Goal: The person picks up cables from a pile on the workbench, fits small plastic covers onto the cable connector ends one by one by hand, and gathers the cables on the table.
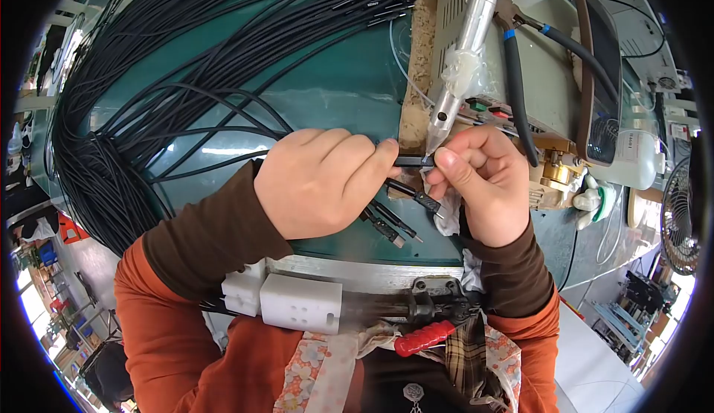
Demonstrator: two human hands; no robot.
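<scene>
My left hand (327,178) is closed around a black cable, and its connector end (410,161) sticks out past the thumb and forefinger. At the far tip of that connector, the thumb and forefinger of my right hand (483,182) pinch together. Just above the pinch a silver metal nozzle (448,104) points down, its tip at or very near the connector; whether they touch I cannot tell. Several more cable ends (387,227) lie on the green table (327,89) below my hands. A big bundle of black cables (216,56) spreads over the left side.
Blue-banded pliers (513,78) rest on a beige machine box (550,63) at right, beside a dark-screened phone-like device (599,78). Before my body are white blocks (301,301) and a clamp with a red handle (424,338). A fan (677,219) stands far right.
</scene>
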